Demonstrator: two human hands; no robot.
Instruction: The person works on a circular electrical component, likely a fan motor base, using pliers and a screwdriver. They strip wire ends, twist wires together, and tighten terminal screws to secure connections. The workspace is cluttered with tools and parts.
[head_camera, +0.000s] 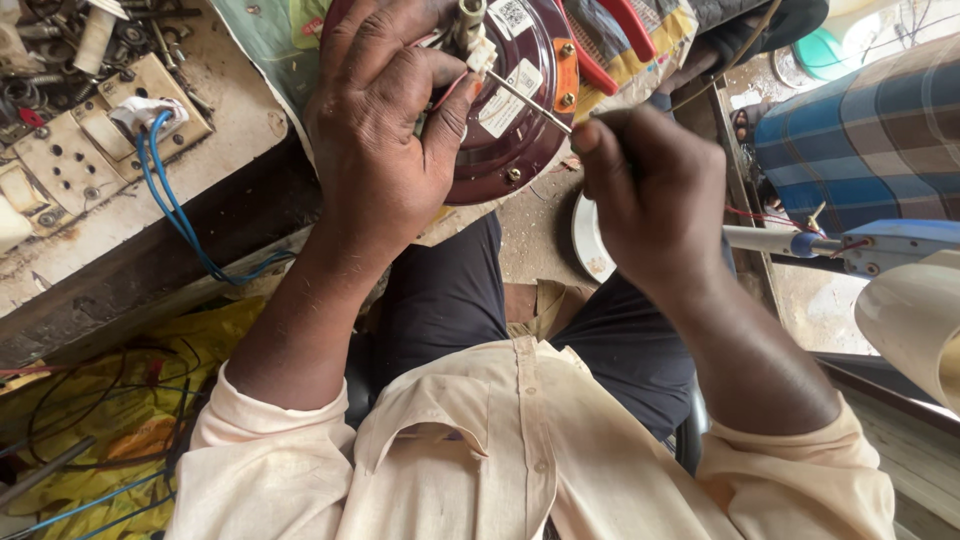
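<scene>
A round maroon fan motor housing (520, 110) with white stickers and an orange tab lies on a cloth at the bench edge. My left hand (385, 120) is clamped over its left side, thumb pressed near a small white terminal block (478, 52). My right hand (650, 200) is closed around a screwdriver handle, mostly hidden in the fist. The thin metal shaft (530, 102) runs up and left, its tip at the terminal block.
A beige switchboard (90, 140) with blue wires (170, 200) sits on the worn bench at left. Red-handled pliers (610, 45) lie above the motor. A white plate (590, 245) is on the floor. Another person's checked cloth (860, 130) is at right, above a blue-and-white fan part (880, 248).
</scene>
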